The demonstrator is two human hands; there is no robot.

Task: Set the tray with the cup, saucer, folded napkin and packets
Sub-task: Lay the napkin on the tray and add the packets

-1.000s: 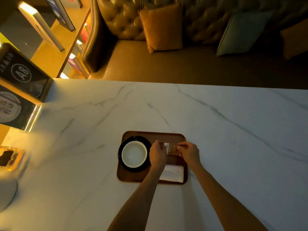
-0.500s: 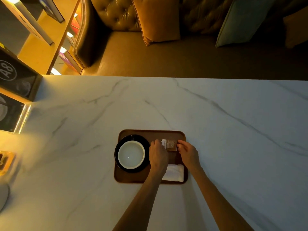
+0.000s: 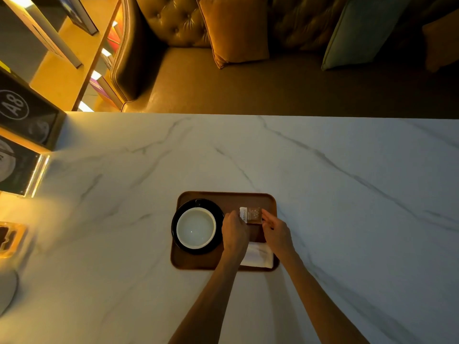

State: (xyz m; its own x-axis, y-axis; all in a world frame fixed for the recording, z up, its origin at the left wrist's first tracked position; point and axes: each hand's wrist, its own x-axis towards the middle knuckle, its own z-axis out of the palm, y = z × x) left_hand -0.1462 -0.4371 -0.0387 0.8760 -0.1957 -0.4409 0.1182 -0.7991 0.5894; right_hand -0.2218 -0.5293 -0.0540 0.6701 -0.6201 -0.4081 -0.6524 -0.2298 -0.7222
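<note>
One tray (image 3: 188, 263): cup (image 3: 196, 227), saucer (image 3: 175, 238), napkin (image 3: 258, 255); both hands' fingers (image 3: 236, 214) pinch seemingly two packets (image 3: 251, 214).

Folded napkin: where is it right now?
In the head view the folded napkin lies flat in the near right corner of the brown tray, between the two wrists, just below the packets and right of the saucer.
</note>
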